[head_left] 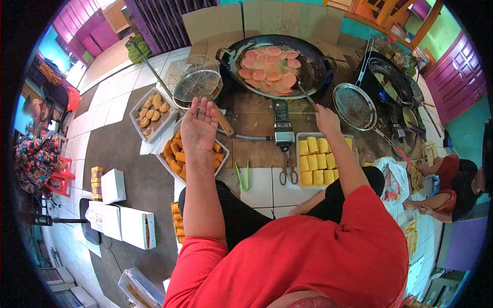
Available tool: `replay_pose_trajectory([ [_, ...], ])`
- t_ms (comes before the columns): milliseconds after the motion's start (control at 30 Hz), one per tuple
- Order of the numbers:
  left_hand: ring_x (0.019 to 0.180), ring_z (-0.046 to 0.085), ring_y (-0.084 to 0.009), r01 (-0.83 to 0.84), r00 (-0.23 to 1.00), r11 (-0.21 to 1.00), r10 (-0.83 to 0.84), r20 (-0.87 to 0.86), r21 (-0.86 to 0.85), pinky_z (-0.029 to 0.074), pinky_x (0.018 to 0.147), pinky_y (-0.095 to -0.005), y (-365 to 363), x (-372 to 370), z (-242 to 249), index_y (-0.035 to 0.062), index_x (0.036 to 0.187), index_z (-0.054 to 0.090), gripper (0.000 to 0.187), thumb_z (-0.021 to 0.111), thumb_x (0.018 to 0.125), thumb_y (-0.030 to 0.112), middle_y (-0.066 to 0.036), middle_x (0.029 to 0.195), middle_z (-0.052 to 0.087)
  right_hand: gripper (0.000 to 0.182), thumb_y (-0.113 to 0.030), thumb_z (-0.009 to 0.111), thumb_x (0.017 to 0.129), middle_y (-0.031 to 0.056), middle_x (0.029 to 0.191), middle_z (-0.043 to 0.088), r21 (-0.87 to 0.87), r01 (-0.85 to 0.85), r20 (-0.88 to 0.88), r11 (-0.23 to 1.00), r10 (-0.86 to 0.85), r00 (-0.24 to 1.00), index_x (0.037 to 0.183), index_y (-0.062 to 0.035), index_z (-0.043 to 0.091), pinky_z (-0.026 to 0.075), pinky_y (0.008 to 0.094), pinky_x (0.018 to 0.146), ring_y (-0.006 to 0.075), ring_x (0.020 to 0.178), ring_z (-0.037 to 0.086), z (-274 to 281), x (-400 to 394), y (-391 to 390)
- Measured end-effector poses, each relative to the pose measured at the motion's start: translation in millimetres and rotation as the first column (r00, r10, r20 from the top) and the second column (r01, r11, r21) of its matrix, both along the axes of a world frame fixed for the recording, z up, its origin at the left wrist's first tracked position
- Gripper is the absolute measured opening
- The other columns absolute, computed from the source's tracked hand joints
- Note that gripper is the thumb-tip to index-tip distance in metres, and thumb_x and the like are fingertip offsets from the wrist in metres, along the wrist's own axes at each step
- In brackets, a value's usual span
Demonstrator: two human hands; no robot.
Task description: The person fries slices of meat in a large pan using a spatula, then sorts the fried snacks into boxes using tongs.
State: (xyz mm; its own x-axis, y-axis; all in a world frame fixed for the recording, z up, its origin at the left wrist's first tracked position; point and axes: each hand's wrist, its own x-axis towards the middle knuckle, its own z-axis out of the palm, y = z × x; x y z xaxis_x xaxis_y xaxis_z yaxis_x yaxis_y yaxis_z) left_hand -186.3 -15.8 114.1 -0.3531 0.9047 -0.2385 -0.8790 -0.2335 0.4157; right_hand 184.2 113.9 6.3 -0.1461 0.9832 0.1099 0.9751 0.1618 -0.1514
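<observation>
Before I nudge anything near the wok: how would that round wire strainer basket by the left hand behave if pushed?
The wire strainer basket looks like thin open mesh, so probably light and easy to slide. Its round, bowl-like shape suggests it may rock or tip rather than stay flat. It sits beside the wok, near the open left hand, so a shove might knock into it.

No readable text, labels, brands or nos. anywhere in the head view. White boxes [126,215] on floor at left: plain faces, no print legible. Small yellow packs [96,180] beside them carry some markings, too small/blurred to read. Plastic bag [393,180] at right has coloured print, not legible either. Cardboard [267,19] behind wok: blank.
</observation>
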Motion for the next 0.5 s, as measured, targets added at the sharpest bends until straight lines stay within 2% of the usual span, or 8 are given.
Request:
replay_pose_trajectory([
  [67, 0.101, 0.056, -0.0237, -0.001, 1.000, 1.000, 0.001, 0.013, -0.002, 0.049, 0.087, -0.0356, -1, 0, -1, 0.0031, 0.115, 0.053, 0.026, 0.050, 0.092, 0.013, -0.012, 0.114, 0.055, 0.036, -0.024, 0.053, 0.090, 0.0190, 0.100, 0.061, 0.062, -0.039, -0.027, 0.997, 0.041, 0.999, 0.124, -0.0121, 0.050, 0.053, 0.0448, 0.074, 0.0369, 0.090, 0.063, 11, 11, -15],
  [100, 0.101, 0.057, -0.0238, 0.004, 1.000, 1.000, -0.005, 0.024, 0.005, 0.049, 0.086, -0.0357, -1, 0, -2, 0.0029, 0.115, 0.053, 0.026, 0.050, 0.092, 0.013, -0.013, 0.114, 0.055, 0.041, -0.020, 0.054, 0.089, 0.0170, 0.098, 0.059, 0.076, -0.045, 0.013, 0.996, 0.044, 0.999, 0.129, -0.0170, 0.048, 0.053, 0.0439, 0.071, 0.0363, 0.086, 0.063, 21, 15, -22],
  [167, 0.100, 0.057, -0.0239, 0.016, 0.999, 1.000, -0.017, 0.044, 0.019, 0.050, 0.086, -0.0358, -2, 0, -5, 0.0026, 0.115, 0.053, 0.025, 0.050, 0.091, 0.012, -0.013, 0.113, 0.056, 0.041, -0.015, 0.055, 0.087, 0.0151, 0.092, 0.056, 0.165, -0.116, -0.013, 0.980, 0.119, 0.993, 0.127, -0.0195, 0.050, 0.052, 0.0434, 0.069, 0.0350, 0.080, 0.062, 52, 25, -40],
  [267, 0.098, 0.057, -0.0242, 0.037, 0.998, 0.999, -0.038, 0.055, 0.024, 0.050, 0.085, -0.0359, -1, 6, -3, 0.0024, 0.116, 0.052, 0.026, 0.051, 0.091, 0.011, -0.013, 0.112, 0.056, 0.040, -0.010, 0.054, 0.086, 0.0145, 0.088, 0.053, 0.196, -0.214, 0.035, 0.957, 0.211, 0.977, 0.124, -0.0210, 0.055, 0.051, 0.0433, 0.069, 0.0341, 0.079, 0.061, 97, 37, -56],
  [333, 0.097, 0.058, -0.0240, 0.048, 0.997, 0.999, -0.048, 0.054, 0.004, 0.050, 0.083, -0.0357, 1, 11, -1, 0.0027, 0.116, 0.051, 0.026, 0.052, 0.091, 0.011, -0.012, 0.112, 0.056, 0.039, -0.008, 0.055, 0.085, 0.0135, 0.091, 0.053, 0.143, -0.223, 0.110, 0.964, 0.208, 0.972, 0.122, -0.0197, 0.057, 0.051, 0.0437, 0.070, 0.0334, 0.081, 0.060, 119, 36, -65],
  [400, 0.096, 0.058, -0.0238, 0.067, 0.996, 0.998, -0.067, 0.055, 0.000, 0.050, 0.082, -0.0353, 5, 14, -1, 0.0033, 0.116, 0.051, 0.026, 0.052, 0.091, 0.011, -0.012, 0.111, 0.057, 0.040, -0.007, 0.055, 0.083, 0.0131, 0.091, 0.053, 0.127, -0.244, 0.160, 0.962, 0.223, 0.962, 0.121, -0.0188, 0.058, 0.050, 0.0435, 0.071, 0.0330, 0.081, 0.060, 119, 35, -64],
  [500, 0.095, 0.059, -0.0232, 0.097, 0.993, 0.995, -0.097, 0.061, 0.001, 0.050, 0.080, -0.0343, 9, 19, -3, 0.0047, 0.115, 0.051, 0.025, 0.053, 0.091, 0.011, -0.011, 0.109, 0.058, 0.042, -0.004, 0.055, 0.081, 0.0139, 0.091, 0.052, 0.118, -0.284, 0.177, 0.952, 0.261, 0.949, 0.121, -0.0168, 0.058, 0.050, 0.0425, 0.071, 0.0328, 0.083, 0.059, 89, 31, -50],
])
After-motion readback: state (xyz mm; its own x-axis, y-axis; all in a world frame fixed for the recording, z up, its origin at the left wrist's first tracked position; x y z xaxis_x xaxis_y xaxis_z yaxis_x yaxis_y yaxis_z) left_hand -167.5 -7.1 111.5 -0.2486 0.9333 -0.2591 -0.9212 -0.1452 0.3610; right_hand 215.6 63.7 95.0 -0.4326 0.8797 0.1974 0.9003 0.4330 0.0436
